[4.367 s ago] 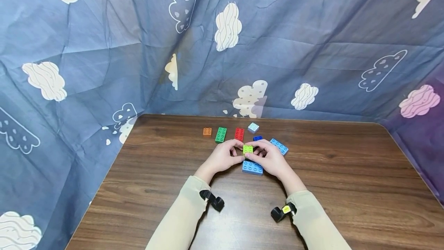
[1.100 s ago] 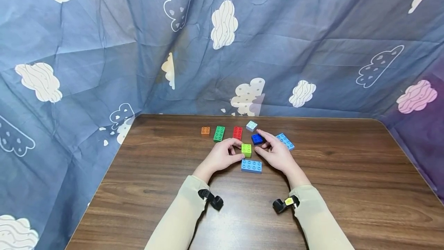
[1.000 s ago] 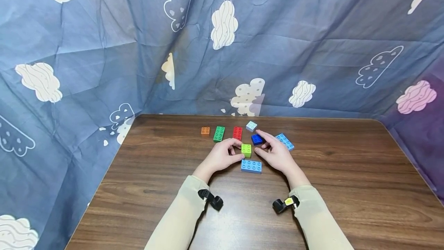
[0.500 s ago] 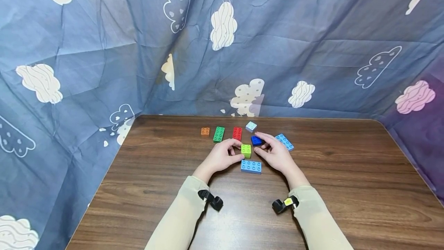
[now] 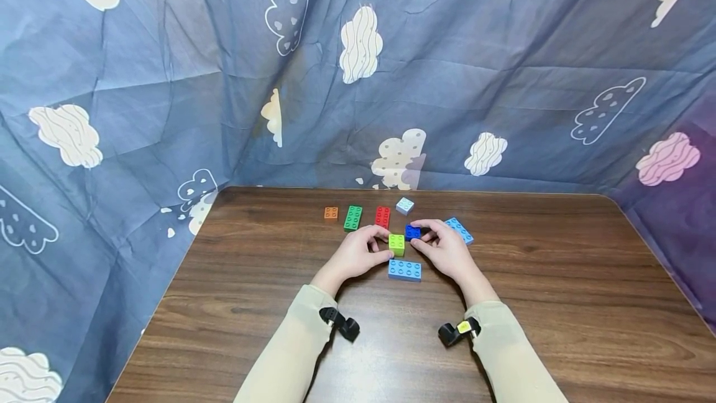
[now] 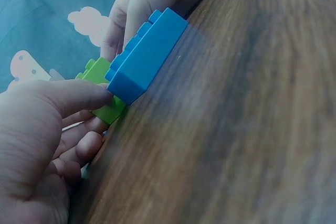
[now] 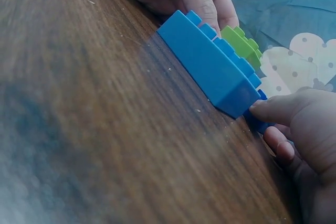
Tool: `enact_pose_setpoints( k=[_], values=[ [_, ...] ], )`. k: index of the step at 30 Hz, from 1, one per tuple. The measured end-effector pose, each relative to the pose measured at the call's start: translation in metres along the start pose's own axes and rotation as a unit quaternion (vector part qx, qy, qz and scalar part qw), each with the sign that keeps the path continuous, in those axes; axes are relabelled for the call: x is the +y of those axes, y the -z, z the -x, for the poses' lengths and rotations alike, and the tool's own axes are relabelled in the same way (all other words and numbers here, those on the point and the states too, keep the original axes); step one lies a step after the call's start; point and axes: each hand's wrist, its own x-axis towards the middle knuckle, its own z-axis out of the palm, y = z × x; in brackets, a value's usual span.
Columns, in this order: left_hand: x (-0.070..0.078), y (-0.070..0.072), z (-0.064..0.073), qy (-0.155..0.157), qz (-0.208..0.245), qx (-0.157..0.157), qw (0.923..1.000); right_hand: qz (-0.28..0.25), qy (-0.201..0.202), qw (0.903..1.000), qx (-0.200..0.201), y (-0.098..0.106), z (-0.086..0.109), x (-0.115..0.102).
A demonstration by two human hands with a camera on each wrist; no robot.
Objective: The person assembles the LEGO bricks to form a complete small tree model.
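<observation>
In the head view my left hand holds a lime green brick at its left side, thumb in front and fingers behind. My right hand pinches a small dark blue brick between thumb and index finger, just behind and right of the lime one. A longer light blue brick lies in front of both, nearer the person. From the left wrist, this light blue brick partly covers the lime brick. From the right wrist, little of the dark blue brick shows beside the thumb.
Along the back of the wooden table lie an orange brick, a green brick, a red brick and a pale blue brick. Another blue brick sits behind the right hand. A cloud-patterned cloth hangs behind.
Earlier both hands were on the lime brick; the right hand then moved to the dark blue brick. Its fingers have since closed on that brick, which has come slightly nearer the person.
</observation>
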Motion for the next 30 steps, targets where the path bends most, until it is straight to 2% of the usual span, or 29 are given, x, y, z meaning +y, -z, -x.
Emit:
enact_pose_setpoints(
  k=[15, 21, 30],
  values=[
    [0.0022, 0.0003, 0.0011, 0.008, 0.002, 0.0, 1.0, 0.0, -0.011, 0.9999, -0.002, -0.0023, -0.0009, -0.001],
    [0.0024, 0.0003, 0.0008, 0.009, -0.006, 0.002, 0.9999, -0.011, -0.013, 0.9998, 0.008, -0.0028, 0.0004, -0.0008],
    [0.0018, 0.0, 0.0005, 0.012, -0.008, 0.006, 0.9999, -0.04, 0.004, 0.9987, 0.029, -0.0024, 0.0, -0.0063]
  ],
)
